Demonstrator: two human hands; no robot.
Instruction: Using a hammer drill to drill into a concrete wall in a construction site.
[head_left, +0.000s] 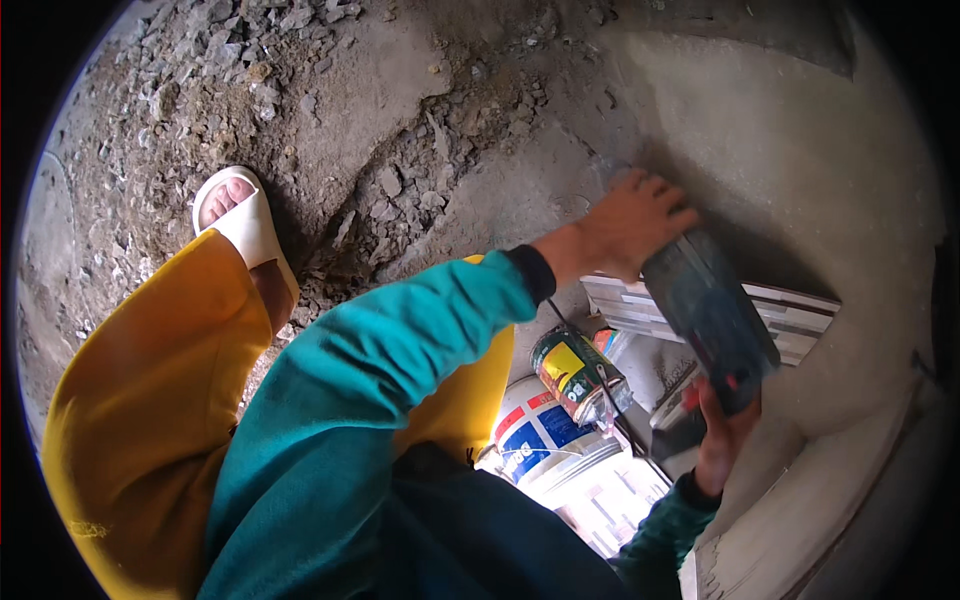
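Observation:
I crouch at a grey plastered wall (800, 150) with a dark blue-green power drill (712, 318) held in both hands. My left hand (625, 228), in a teal sleeve, is wrapped over the front end of the drill, close against the wall. My right hand (722, 440) grips the rear handle from below, beside a red trigger part. The drill's tip is hidden behind my left hand.
My foot in a white sandal (240, 225) stands on rubble (400, 200) and broken concrete. Below my arms are a small tin with a yellow label (575, 375) and a white bucket (545, 440). A stack of pale tiles (800, 310) lies by the wall.

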